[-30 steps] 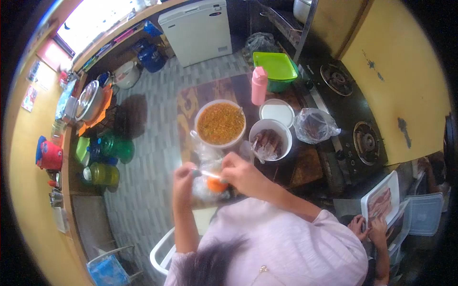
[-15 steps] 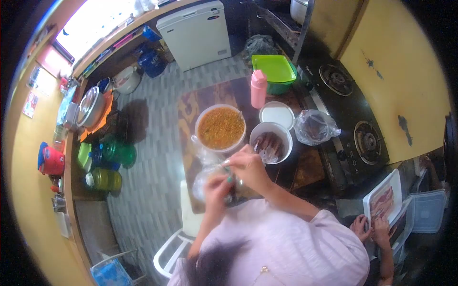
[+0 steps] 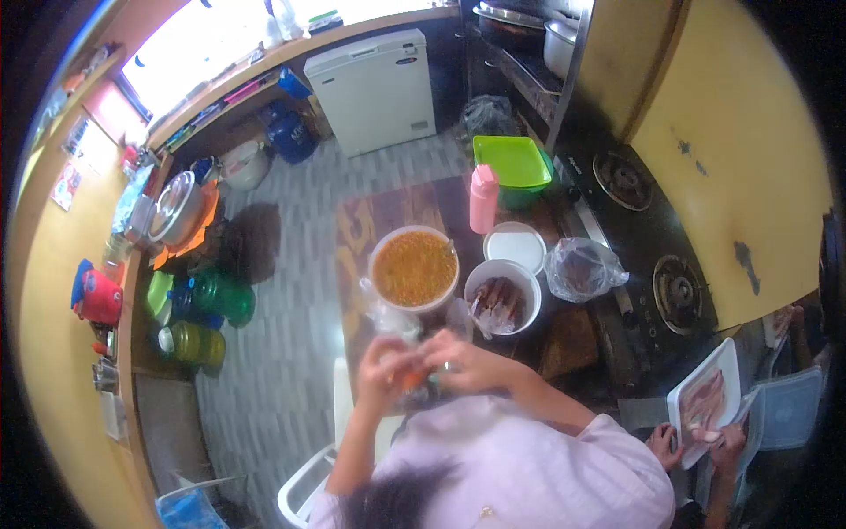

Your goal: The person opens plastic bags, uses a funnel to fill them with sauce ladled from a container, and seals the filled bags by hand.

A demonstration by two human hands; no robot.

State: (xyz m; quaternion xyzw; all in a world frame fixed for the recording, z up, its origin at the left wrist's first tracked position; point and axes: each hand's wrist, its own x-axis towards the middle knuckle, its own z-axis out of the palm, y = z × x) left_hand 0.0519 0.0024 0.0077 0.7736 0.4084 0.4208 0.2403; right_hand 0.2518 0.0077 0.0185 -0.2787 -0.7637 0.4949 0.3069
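Observation:
My left hand (image 3: 386, 368) and my right hand (image 3: 463, 363) meet over the near edge of the table, fingers closed and blurred. Between them they pinch what looks like a small clear plastic bag (image 3: 412, 380) with something orange in it; the fingers hide most of it. Just beyond, more clear plastic (image 3: 388, 319) lies against a round tub of orange, chunky mixture (image 3: 414, 269). To the right stands a white tub (image 3: 534, 304) holding dark brown pieces (image 3: 498, 304) and a piece of plastic.
Behind the tubs are a white lid (image 3: 515, 247), a pink bottle (image 3: 483, 199) and a green-lidded container (image 3: 511, 163). A knotted bag (image 3: 583, 269) sits beside the black stove (image 3: 634, 234). At lower right, another person's hands (image 3: 724, 447) touch a tray of meat (image 3: 705, 406).
My hands have come together, the right one lowering toward the left, and an orange patch now shows between them. The view has tilted up slightly. The other person's right hand has shifted over the tray.

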